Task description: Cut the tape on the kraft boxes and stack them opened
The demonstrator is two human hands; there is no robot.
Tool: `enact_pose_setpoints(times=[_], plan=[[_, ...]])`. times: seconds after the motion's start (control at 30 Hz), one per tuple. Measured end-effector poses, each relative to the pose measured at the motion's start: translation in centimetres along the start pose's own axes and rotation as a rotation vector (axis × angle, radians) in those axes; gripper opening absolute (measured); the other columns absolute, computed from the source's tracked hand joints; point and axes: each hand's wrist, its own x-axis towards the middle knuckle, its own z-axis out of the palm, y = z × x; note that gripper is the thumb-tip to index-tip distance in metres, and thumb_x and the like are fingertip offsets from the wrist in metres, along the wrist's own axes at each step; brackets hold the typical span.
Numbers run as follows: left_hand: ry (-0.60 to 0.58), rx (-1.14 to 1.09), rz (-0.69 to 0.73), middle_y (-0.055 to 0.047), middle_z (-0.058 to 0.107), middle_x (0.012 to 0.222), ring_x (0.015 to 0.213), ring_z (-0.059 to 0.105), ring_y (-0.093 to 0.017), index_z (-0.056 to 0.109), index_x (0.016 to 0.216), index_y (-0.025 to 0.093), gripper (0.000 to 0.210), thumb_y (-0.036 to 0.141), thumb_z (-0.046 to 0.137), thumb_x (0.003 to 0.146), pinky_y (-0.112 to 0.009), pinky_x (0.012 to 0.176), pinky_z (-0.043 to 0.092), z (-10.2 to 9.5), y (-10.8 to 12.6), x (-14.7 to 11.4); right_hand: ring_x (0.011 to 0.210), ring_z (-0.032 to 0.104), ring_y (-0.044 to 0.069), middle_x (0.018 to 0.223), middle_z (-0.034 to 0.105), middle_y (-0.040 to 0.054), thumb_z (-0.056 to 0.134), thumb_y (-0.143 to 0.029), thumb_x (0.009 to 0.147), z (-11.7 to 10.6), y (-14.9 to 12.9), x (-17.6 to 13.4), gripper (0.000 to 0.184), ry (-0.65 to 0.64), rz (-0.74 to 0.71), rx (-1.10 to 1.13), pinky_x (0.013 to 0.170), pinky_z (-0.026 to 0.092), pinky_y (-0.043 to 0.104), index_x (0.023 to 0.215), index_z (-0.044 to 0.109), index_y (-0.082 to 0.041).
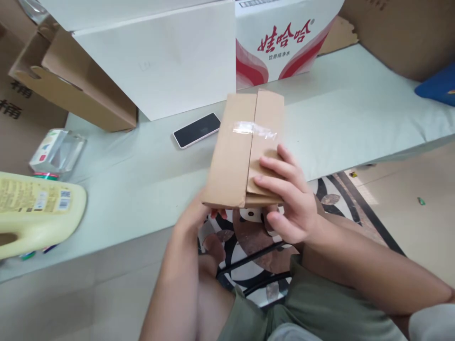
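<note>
A small brown cardboard box point(231, 161) is held up over the front edge of the bench, with a strip of clear tape point(254, 129) across its top seam. My left hand point(195, 210) supports it from below on the left, and most of those fingers are hidden under the box. On the right flap rests my right hand point(293, 199), its fingers laid across the cardboard and its thumb lower down by the near end. The flap's near end stands slightly raised there. Just behind the box lies a phone point(197, 130), dark screen up.
White cartons point(159, 61), one with red lettering, stand along the back of the pale green cloth point(341, 113). At the left are an open cardboard carton point(88, 90), a clear bottle point(59, 151) lying down and a yellow jug point(42, 213). Something blue point(439, 85) sits far right.
</note>
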Motion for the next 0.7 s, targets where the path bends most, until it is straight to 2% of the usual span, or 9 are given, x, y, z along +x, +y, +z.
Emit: enact_pose_setpoints(times=[0.07,0.1,0.2,0.27,0.33,0.4,0.47,0.53,0.7], plan=[[-0.06,0.1,0.051,-0.004,0.069,0.058,0.053,0.066,-0.025,0.073,0.076,0.024,0.022,0.044,0.08,0.074,-0.035,0.047,0.053,0.8,-0.1,0.1,0.152,0.043,0.038,0.147,0.059,0.0044,0.055,-0.04,0.095,-0.2,0.4,0.2,0.035,0.007,0.025,-0.002,0.128,0.03,0.07,0.128,0.066,-0.034],[-0.029,0.155,0.087,-0.005,0.073,0.065,0.061,0.07,-0.027,0.073,0.077,0.024,0.021,0.043,0.081,0.073,-0.037,0.052,0.055,1.0,0.0,0.2,0.151,0.045,0.037,0.146,0.059,0.0049,0.055,-0.037,0.095,-0.3,0.6,0.3,0.03,0.001,0.037,0.006,0.127,0.033,0.068,0.122,0.068,-0.032],[0.274,0.21,0.237,-0.008,0.08,0.097,0.09,0.075,-0.03,0.075,0.099,0.024,0.027,0.047,0.073,0.085,-0.041,0.074,0.061,1.1,0.5,0.3,0.146,0.05,0.034,0.144,0.059,0.0071,0.056,-0.036,0.095,-0.4,1.1,0.7,0.023,-0.038,0.077,0.023,0.125,0.038,0.064,0.111,0.07,-0.028],[0.403,0.158,0.468,-0.01,0.076,0.124,0.116,0.071,-0.03,0.071,0.123,0.026,0.038,0.05,0.059,0.095,-0.046,0.093,0.059,0.8,0.8,0.4,0.144,0.052,0.034,0.144,0.06,0.0085,0.055,-0.039,0.095,-0.5,1.2,0.8,0.024,-0.057,0.095,0.029,0.125,0.039,0.064,0.11,0.07,-0.027],[0.369,0.164,0.745,-0.008,0.066,0.144,0.14,0.057,-0.031,0.066,0.135,0.03,0.044,0.051,0.05,0.1,-0.052,0.115,0.048,0.8,1.1,0.3,0.145,0.051,0.035,0.143,0.059,0.0091,0.055,-0.041,0.095,-0.6,1.3,0.7,0.025,-0.065,0.098,0.041,0.124,0.039,0.064,0.111,0.07,-0.027],[0.262,0.249,0.897,-0.006,0.057,0.156,0.151,0.046,-0.032,0.064,0.14,0.033,0.046,0.051,0.045,0.102,-0.057,0.126,0.034,1.1,1.3,0.1,0.146,0.05,0.036,0.143,0.058,0.0092,0.055,-0.042,0.095,-0.8,1.4,0.5,0.026,-0.062,0.098,0.054,0.123,0.04,0.064,0.112,0.069,-0.027],[0.214,0.299,0.923,-0.006,0.049,0.163,0.153,0.043,-0.033,0.059,0.145,0.034,0.049,0.051,0.041,0.103,-0.059,0.128,0.031,1.9,1.2,-0.2,0.147,0.049,0.035,0.143,0.057,0.009,0.055,-0.041,0.096,-1.0,1.5,0.2,0.025,-0.054,0.111,0.059,0.122,0.042,0.062,0.114,0.067,-0.028],[0.226,0.282,0.921,-0.007,0.042,0.167,0.153,0.042,-0.035,0.057,0.147,0.034,0.051,0.05,0.037,0.104,-0.06,0.126,0.033,2.8,1.0,-0.5,0.145,0.05,0.033,0.141,0.056,0.0087,0.054,-0.039,0.097,-1.2,1.7,-0.1,0.023,-0.03,0.142,0.055,0.121,0.043,0.058,0.115,0.065,-0.029],[0.307,0.317,1.068,-0.008,0.049,0.161,0.154,0.039,-0.035,0.062,0.138,0.028,0.055,0.058,0.032,0.104,-0.059,0.128,0.03,5.0,0.8,-0.4,0.143,0.048,0.03,0.145,0.051,0.0091,0.054,-0.04,0.099,-1.2,1.9,-0.6,0.022,0.039,0.297,0.019,0.121,0.042,0.055,0.118,0.06,-0.03]])
